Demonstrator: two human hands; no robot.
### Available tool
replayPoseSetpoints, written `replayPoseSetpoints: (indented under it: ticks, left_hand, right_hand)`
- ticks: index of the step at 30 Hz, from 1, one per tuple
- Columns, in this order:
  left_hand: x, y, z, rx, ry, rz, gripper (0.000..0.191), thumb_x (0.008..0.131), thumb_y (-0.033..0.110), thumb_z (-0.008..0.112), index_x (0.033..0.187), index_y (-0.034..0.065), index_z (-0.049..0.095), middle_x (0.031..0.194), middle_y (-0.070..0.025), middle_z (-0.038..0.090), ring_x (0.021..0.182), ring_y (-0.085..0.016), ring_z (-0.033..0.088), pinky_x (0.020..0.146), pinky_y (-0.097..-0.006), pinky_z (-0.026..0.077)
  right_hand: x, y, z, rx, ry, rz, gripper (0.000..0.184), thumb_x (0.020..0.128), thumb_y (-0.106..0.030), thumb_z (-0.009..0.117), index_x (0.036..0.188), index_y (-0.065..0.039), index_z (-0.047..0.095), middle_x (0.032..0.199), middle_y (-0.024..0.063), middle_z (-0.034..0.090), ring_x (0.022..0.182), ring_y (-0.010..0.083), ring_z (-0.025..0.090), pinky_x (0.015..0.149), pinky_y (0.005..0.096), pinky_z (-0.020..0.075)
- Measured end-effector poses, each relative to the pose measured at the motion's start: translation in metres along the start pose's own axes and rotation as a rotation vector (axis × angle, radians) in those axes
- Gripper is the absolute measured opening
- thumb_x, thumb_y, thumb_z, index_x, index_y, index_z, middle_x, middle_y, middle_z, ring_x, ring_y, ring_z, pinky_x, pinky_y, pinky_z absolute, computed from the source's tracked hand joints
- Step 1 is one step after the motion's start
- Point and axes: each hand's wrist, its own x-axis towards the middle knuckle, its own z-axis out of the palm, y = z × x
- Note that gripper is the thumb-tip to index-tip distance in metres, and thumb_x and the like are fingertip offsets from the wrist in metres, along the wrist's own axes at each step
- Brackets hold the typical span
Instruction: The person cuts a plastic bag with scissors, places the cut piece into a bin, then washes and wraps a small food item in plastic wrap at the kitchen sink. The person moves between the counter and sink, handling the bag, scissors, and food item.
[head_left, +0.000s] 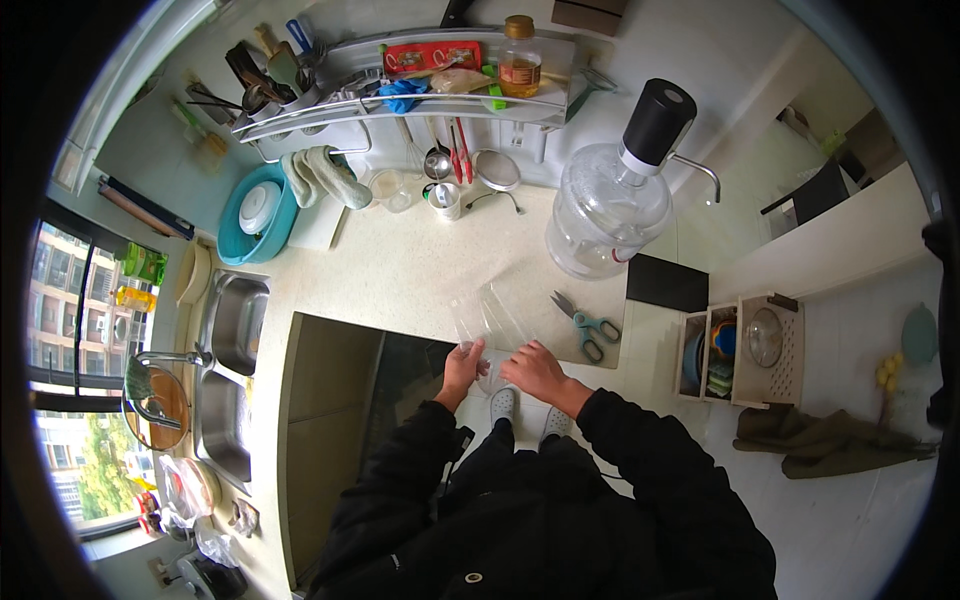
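A thin sheet of clear plastic (499, 315), possibly a bag, stretches between my hands at the counter's front edge. My left hand (466, 367) pinches its left side between thumb and fingers. On the other side, my right hand (536, 369) grips it with curled fingers. The far end of the plastic reaches over the countertop (405, 262). Just right of it lies a pair of scissors (585, 326) with teal-and-black handles, blades slightly apart and pointing away from me.
A clear water jug (611, 214) with a black pump (660, 120) stands at the back right. Behind are a white cup (444, 202) and a metal rack (405, 105). A teal basin (255, 214) and steel sink (234, 322) are leftward; a rolling storage cart (769, 349) stands right.
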Motion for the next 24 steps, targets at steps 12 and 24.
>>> replayPoseSetpoints:
  ticks: [12, 24]
  left_hand:
    - [0.007, -0.020, -0.015, 0.174, 0.186, 0.207, 0.034, 0.098, 0.036, 0.064, 0.097, 0.0020, 0.065, 0.067, -0.0065, 0.065, 0.047, -0.015, 0.058, 0.043, -0.0267, 0.043]
    - [0.021, -0.024, -0.041, -0.515, -0.336, -0.238, 0.082, 0.095, 0.076, 0.024, 0.101, 0.0032, 0.060, 0.108, -0.0180, 0.067, 0.100, -0.029, 0.063, 0.089, -0.0431, 0.049]
  right_hand:
    - [0.010, 0.013, 0.014, 0.146, 0.017, -0.087, 0.013, 0.083, -0.023, 0.065, 0.077, -0.012, 0.063, 0.073, 0.0073, 0.064, 0.077, 0.0289, 0.064, 0.070, 0.0417, 0.0524]
    - [0.010, -0.007, -0.001, 0.068, 0.030, -0.085, 0.015, 0.088, -0.024, 0.061, 0.083, -0.010, 0.058, 0.076, 0.0059, 0.057, 0.082, 0.0253, 0.059, 0.077, 0.0376, 0.0470]
